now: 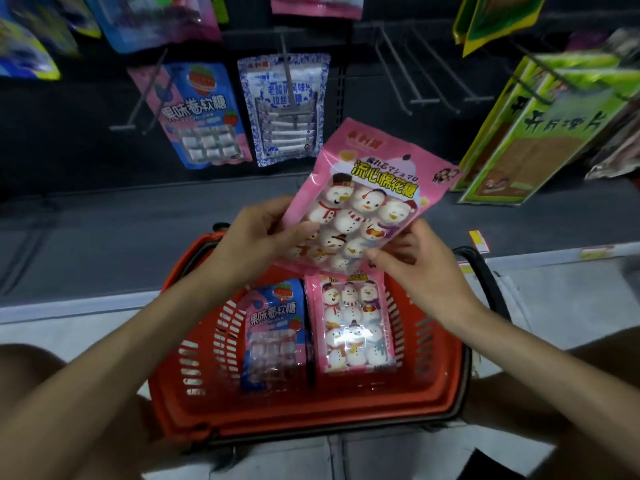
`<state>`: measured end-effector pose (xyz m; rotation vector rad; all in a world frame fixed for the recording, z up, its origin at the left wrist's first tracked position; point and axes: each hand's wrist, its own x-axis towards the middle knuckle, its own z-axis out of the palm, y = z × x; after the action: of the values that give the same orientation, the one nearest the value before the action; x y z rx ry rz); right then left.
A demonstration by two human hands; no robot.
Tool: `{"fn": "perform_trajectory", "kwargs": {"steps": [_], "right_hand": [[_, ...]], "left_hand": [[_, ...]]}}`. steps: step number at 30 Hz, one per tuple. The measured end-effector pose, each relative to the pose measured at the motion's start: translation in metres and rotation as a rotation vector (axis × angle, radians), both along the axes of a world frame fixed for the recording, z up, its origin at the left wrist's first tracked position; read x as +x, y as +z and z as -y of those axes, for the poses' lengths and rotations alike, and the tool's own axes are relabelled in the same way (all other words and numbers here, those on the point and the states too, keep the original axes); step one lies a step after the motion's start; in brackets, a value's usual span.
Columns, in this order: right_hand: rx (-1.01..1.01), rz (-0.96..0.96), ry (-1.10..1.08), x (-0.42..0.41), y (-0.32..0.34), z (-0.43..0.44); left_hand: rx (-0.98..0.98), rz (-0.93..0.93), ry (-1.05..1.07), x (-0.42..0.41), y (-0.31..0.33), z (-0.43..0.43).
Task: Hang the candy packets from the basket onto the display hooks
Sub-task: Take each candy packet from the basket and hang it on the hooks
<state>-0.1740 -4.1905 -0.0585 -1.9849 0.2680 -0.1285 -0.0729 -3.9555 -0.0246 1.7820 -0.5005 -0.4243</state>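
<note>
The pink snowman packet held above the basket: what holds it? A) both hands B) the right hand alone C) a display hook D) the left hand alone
A: the left hand grips the pink snowman packet by its left edge, and the right hand pinches its lower right corner.

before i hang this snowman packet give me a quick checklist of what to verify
1. Grip: left hand and right hand both pinch the snowman marshmallow packet at its lower end: ok.
2. Packet lifted clear of the orange basket: ok.
3. Free hook: bare hooks stand to the right of the hanging blue-and-white packet: ok.
4. Packet's top edge points up toward the display: ok.
5. Hang hole at the packet's top open and untorn: cannot tell, too blurred.
6. Which hook this product belongs on: cannot tell, no snowman packet hangs in view.
</note>
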Motion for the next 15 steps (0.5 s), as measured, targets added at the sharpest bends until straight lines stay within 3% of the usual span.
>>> {"fn": "perform_trajectory", "kwargs": {"steps": [7, 15], "right_hand": [[0.182, 0.216, -0.007, 0.006, 0.040, -0.010], [0.363, 0.358, -0.046, 0.036, 0.072, -0.012]], "left_hand": [[-0.223, -0.038, 0.033, -0.002, 0.022, 0.001], [-0.273, 0.045, 0.154, 0.000, 0.055, 0.018]]}}
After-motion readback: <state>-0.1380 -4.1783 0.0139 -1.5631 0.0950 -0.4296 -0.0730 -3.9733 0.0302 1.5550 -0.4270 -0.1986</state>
